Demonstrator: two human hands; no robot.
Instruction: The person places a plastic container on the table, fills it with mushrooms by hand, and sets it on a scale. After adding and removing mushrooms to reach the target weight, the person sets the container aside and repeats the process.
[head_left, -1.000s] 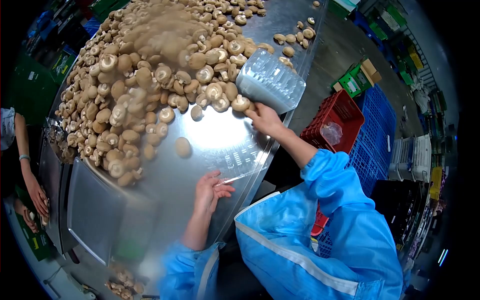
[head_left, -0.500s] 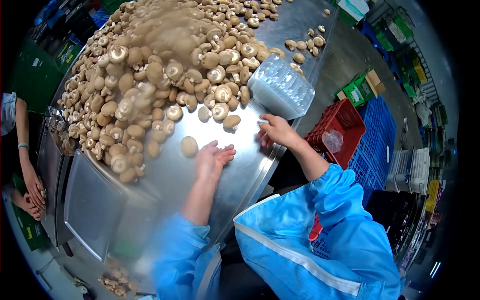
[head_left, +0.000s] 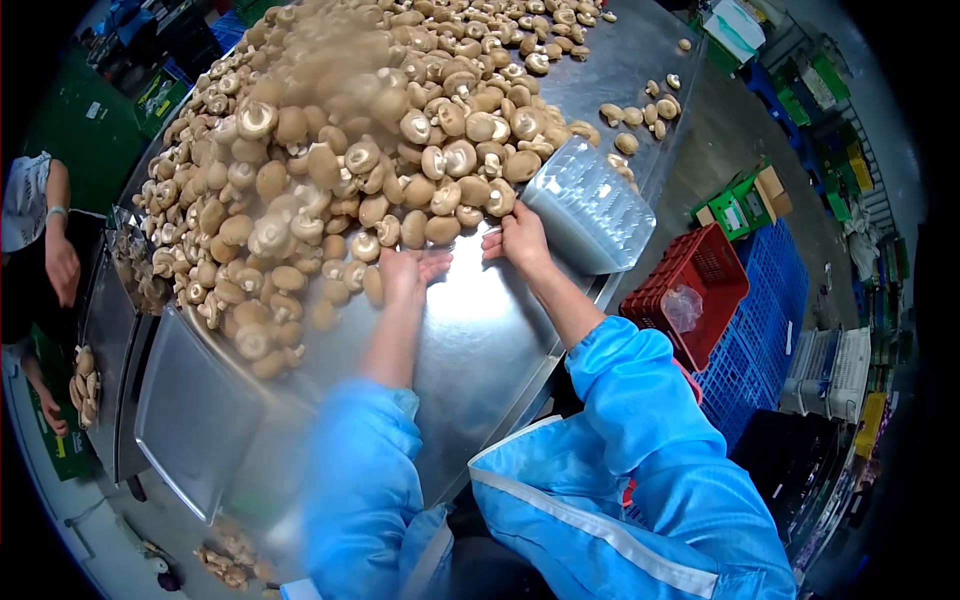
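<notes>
A big heap of brown-capped mushrooms [head_left: 460, 160], some with pale undersides showing, covers the far part of the steel table [head_left: 470, 370]. At its near edge my left hand [head_left: 405, 272] lies with fingers stretched toward the right, close against the front mushrooms. My right hand [head_left: 520, 240] is opposite, fingers extended to the left, between the heap and a stack of clear plastic trays [head_left: 590, 210]. A gap of bare steel separates the two hands. Neither hand grips anything that I can see.
On the right stand a red crate [head_left: 690, 290] and a blue pallet [head_left: 760, 310]. A clear plastic-like panel [head_left: 195, 420] is at the table's left end. Beyond it, a co-worker's hand [head_left: 63, 268] hangs near a bunch of mushrooms [head_left: 85, 385]. Stray mushrooms [head_left: 645, 110] lie at far right.
Both my hands have moved forward to the heap's edge, and the loose mushrooms in front now sit closer against it. The co-worker's hands have moved apart, and mushrooms show beside them.
</notes>
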